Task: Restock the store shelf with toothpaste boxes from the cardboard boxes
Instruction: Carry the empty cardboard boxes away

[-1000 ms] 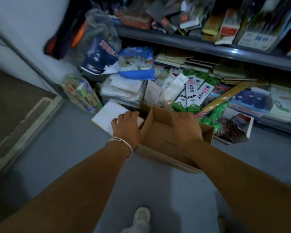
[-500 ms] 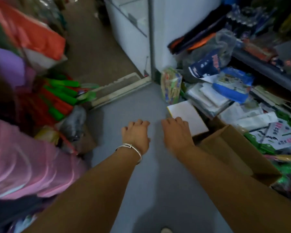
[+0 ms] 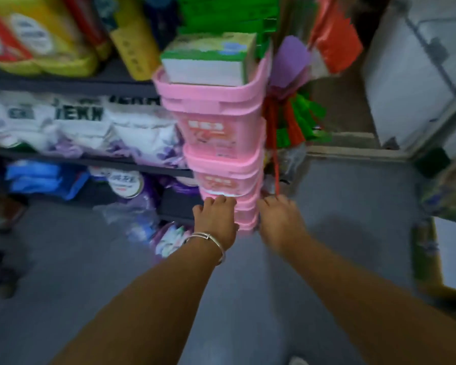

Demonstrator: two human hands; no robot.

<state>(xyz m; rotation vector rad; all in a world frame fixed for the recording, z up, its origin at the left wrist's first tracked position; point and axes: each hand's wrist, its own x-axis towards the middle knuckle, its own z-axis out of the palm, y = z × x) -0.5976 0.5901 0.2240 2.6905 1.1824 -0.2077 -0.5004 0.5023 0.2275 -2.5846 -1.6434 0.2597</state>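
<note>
A dark shelf unit (image 3: 71,84) on the left carries yellow bags (image 3: 37,35) and white bags (image 3: 95,127). Beside it stands a stack of pink tubs (image 3: 221,143) with a box (image 3: 208,59) on top. Left hand (image 3: 215,219) and right hand (image 3: 278,219) reach forward near its base, fingers loosely bent, holding nothing. No toothpaste box can be made out; the picture is blurred.
</note>
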